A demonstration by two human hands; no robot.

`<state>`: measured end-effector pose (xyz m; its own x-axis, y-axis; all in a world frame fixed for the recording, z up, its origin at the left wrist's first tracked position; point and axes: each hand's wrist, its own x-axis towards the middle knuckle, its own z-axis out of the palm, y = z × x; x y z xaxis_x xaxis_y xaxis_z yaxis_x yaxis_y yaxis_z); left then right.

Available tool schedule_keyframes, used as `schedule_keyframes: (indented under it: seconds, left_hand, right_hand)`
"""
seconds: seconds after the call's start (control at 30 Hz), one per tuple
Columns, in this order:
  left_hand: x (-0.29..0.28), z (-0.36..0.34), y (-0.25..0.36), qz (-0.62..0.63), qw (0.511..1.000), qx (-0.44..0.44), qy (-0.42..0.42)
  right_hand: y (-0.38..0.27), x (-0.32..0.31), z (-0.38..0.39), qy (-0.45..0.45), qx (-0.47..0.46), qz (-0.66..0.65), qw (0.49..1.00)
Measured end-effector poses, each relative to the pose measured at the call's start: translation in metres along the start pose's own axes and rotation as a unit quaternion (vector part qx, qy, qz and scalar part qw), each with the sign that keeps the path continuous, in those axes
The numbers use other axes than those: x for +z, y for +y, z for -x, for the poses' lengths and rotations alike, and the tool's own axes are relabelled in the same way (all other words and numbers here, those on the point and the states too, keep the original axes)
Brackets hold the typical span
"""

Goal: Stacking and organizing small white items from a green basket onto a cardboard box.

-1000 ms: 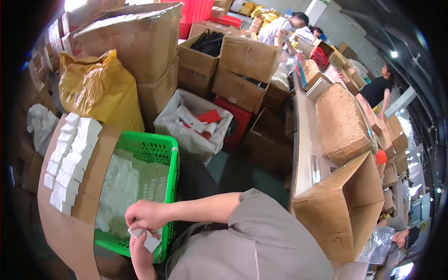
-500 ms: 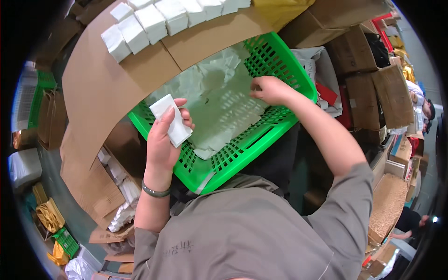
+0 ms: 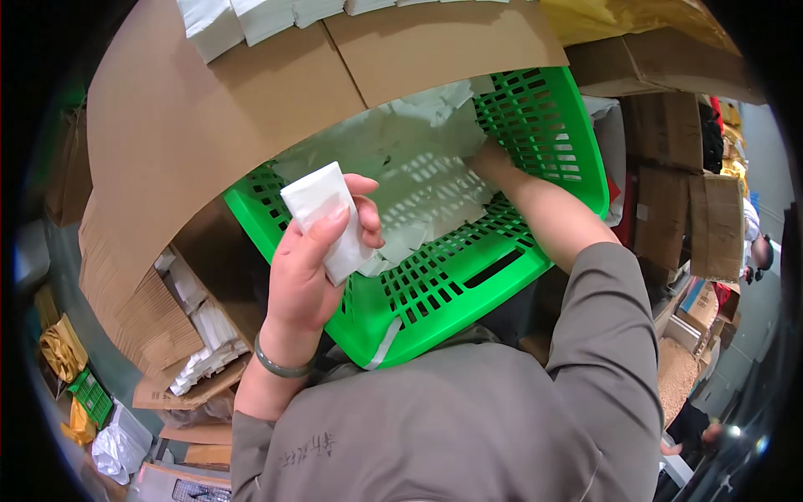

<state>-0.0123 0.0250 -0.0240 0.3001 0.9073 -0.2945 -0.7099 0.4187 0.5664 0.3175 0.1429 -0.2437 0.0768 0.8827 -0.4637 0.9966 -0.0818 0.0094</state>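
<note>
So the green basket (image 3: 452, 323) is the thing to go by here, sitting tilted right in front of the person. The left hand (image 3: 303, 272) is up over the basket's near left side, and it's got a folded white bundle (image 3: 320, 201) pinched: thumb flat across the front face, fingers curled round behind and poking out past the bundle's right edge. The bundle stands on a slant, top leaning left, and its lower end overlaps the view into the basket. There's a greyish bangle (image 3: 283, 360) on that wrist, just outside the basket's near left corner.

The right hand (image 3: 487, 159) is down inside the basket toward its right end, well apart from the bundle. It's dim and partly hidden in there, so I honestly can't tell if the fingers are spread or gripping anything. Loose white pieces (image 3: 443, 105) are in the basket, to the left of that hand.

Beyond the basket's far side there's a brown cardboard surface (image 3: 217, 142) with a row of white stacks (image 3: 211, 27) on it. More white pieces (image 3: 213, 330) sit lower down, left of the basket, and cardboard boxes (image 3: 665, 205) are off to its right.
</note>
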Motion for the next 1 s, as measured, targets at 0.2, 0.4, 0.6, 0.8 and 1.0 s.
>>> schedule_keyframes:
  seconds: [0.2, 0.4, 0.6, 0.8, 1.0]
  left_hand:
    - [-0.001, 0.004, 0.001, 0.005, 1.000, 0.009, 0.005]
    - [0.002, 0.002, -0.001, -0.004, 1.000, 0.012, 0.002]
    - [0.000, 0.003, -0.002, -0.007, 1.000, 0.012, -0.001]
    - [0.002, 0.002, -0.002, -0.014, 1.000, 0.015, 0.003]
    - [0.003, 0.002, -0.002, -0.011, 1.000, 0.011, 0.009]
  right_hand:
    - [-0.023, -0.004, 0.000, -0.235, 0.013, 0.056, 0.970]
    - [-0.009, 0.008, 0.003, -0.086, 0.009, 0.064, 0.994]
    - [-0.015, 0.004, 0.011, -0.159, -0.060, 0.009, 0.985]
    - [-0.033, 0.001, 0.010, -0.182, -0.048, -0.084, 0.979]
    - [-0.051, -0.001, 0.027, -0.173, -0.188, 0.039, 0.966]
